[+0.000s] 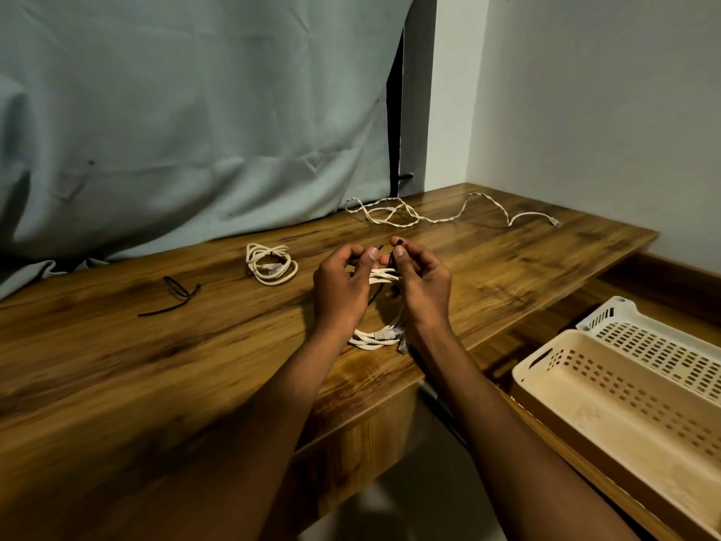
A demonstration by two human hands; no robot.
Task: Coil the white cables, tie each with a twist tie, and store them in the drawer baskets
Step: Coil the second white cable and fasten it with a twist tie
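A coiled white cable [374, 335] hangs between my two hands above the wooden table's front edge, its plugs at the bottom. My left hand [341, 285] and my right hand [419, 281] each pinch an end of a black twist tie [394, 244] wrapped over the top of the coil. A second white cable [271, 265], coiled and bound, lies on the table to the left. A third white cable [437, 212] lies loose and uncoiled at the back of the table. Spare black twist ties [175, 294] lie further left.
The wooden table [156, 365] backs onto a grey-blue cloth [195, 111]. At right an open drawer [546, 427] holds two perforated cream baskets, a near basket [608, 388] and a far basket [663, 333]. A white wall stands behind.
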